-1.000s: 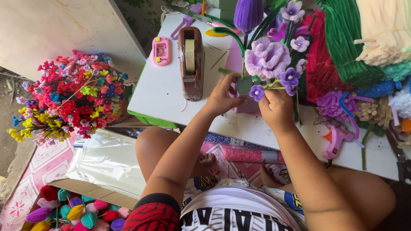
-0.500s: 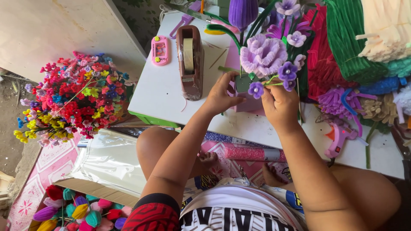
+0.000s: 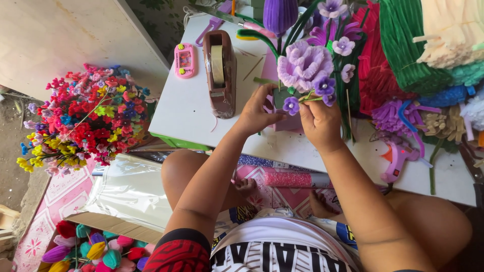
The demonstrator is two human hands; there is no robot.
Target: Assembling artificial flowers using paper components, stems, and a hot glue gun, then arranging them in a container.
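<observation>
Both grips pinch the fuzzy purple pipe-cleaner bouquet point(image 3: 306, 65) at upper centre of the frame, left hand point(image 3: 257, 112) and right hand point(image 3: 318, 121) closed around its stems above the white desk point(image 3: 186, 111), blooms seemingly gathered, stems seemingly still unwrapped.

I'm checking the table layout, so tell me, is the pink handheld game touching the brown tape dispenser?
Apart. The head view shows a strip of bare white table between the pink handheld game and the brown tape dispenser along their whole facing sides.
</observation>
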